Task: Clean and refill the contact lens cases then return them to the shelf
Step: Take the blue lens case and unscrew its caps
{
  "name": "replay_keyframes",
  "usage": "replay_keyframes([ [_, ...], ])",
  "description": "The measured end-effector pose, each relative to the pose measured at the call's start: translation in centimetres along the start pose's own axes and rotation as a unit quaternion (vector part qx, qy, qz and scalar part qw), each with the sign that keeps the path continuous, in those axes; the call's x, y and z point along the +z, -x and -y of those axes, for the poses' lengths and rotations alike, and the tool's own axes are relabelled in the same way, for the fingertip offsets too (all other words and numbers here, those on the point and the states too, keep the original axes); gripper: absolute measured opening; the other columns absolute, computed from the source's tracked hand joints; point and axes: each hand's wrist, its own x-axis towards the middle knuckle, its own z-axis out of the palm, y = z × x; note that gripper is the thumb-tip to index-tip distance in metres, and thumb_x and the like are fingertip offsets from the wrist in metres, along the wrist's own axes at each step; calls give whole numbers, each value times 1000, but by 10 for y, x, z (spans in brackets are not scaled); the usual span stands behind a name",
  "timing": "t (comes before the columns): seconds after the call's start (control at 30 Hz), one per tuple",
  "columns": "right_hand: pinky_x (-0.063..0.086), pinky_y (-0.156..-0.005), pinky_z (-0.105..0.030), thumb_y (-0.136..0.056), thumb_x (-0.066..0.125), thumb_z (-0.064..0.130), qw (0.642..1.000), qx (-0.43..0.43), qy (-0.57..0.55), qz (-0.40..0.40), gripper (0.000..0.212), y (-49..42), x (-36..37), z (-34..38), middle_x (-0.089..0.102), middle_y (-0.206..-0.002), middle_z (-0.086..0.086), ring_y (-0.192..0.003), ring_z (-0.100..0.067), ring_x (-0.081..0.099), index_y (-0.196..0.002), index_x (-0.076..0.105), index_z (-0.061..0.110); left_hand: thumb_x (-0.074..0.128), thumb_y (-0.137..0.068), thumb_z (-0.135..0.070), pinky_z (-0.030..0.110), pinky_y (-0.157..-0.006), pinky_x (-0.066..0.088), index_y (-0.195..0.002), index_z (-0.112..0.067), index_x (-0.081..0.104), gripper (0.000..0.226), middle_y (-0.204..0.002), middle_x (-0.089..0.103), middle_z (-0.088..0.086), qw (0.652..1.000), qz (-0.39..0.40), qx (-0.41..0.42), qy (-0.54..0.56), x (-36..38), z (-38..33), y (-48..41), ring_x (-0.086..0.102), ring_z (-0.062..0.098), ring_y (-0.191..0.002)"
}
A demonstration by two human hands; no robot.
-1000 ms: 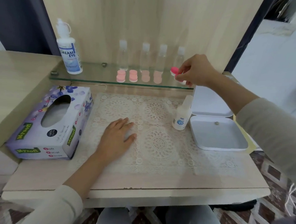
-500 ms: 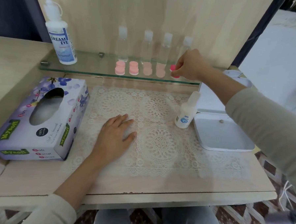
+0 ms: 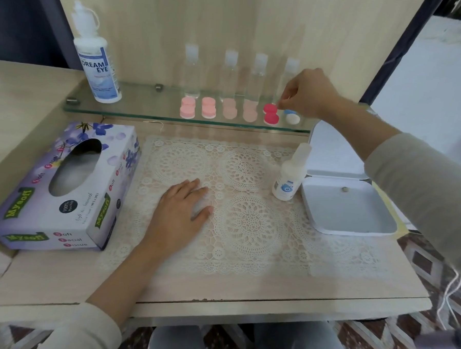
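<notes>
**A:** On the shelf?

**B:** Along a clear glass shelf [image 3: 136,111], from the left: a tall white plastic solution bottle with a blue "DREAM EYE" label [image 3: 97,68], upright, cap on. Then four small clear plastic bottles with white caps [image 3: 192,73], in a row against the pale wooden back panel; contents too faint to tell. In front of those, six double-cup contact lens cases side by side, lids on: two light pink cases [image 3: 187,108], two pale peach cases [image 3: 229,109], one bright pink-red case [image 3: 271,115], and at the far right one blue-and-white case [image 3: 292,117].

**A:** Inside the cases?

**B:** Hidden under the closed lids.

**A:** And the right hand?

**B:** Right hand [image 3: 308,94] over the shelf's right end, fingers curled, thumb and forefinger tips drawn together right at the far cap of the bright pink-red case. Pinching or merely touching: cannot tell.

**A:** Left hand?

**B:** Left hand [image 3: 179,214] palm down on a cream lace mat [image 3: 248,228], fingers straight, holding nothing.

**A:** Other containers on the light wooden table [image 3: 218,288]?

**B:** Left of the mat, a purple floral cardboard tissue box [image 3: 63,192], white tissue showing through its oval opening. Right of the mat, a small white plastic dropper bottle with a blue mark [image 3: 288,177], upright and capped. Just beside it, an open white square hinged tin [image 3: 347,223], lid standing up behind, with one small round stud [image 3: 344,189] in the base.
</notes>
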Motion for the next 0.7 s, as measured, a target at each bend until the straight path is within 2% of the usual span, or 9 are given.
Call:
replay_keyframes([
  [0.07,43,-71,-26,-77,71,19,1000,-10,20,19,14,3,-4,-5,66,-83,-6,-76,-14,54,-88,71,10,46,-91,-47,27,-113,11,-135,-25,43,49,-147,32,-9,1000,2,-3,4,0,0,0,21,10,-137],
  [0.2,42,-72,-28,-74,75,25,997,-2,61,56,24,6,-3,-17,64,-94,-7,-82,-19,54,-96,70,17,46,-91,-46,31,-115,14,-135,-25,44,48,-147,33,-8,1000,2,-4,7,0,0,0,21,10,-137],
  [0.43,43,-73,-31,-75,73,31,996,-1,64,64,29,4,5,-28,59,-103,-9,-86,-23,54,-101,68,21,48,-91,-45,28,-114,13,-134,-24,45,48,-146,34,-8,1000,-4,4,8,0,0,1,22,10,-137],
  [0.57,41,-73,-30,-78,71,31,995,-11,74,68,29,4,8,-27,58,-106,-9,-86,-21,50,-105,67,20,34,-82,-58,24,-110,13,-132,-22,48,63,-144,38,-6,1000,-4,7,9,-2,-1,2,26,11,-135],
  [0.7,47,-79,-33,-79,70,30,994,-9,83,65,27,3,11,-29,60,-111,-10,-93,-24,55,-104,67,19,26,-77,-64,26,-111,16,-130,-22,50,72,-143,40,-5,1000,-7,5,8,-1,1,2,28,12,-134],
])
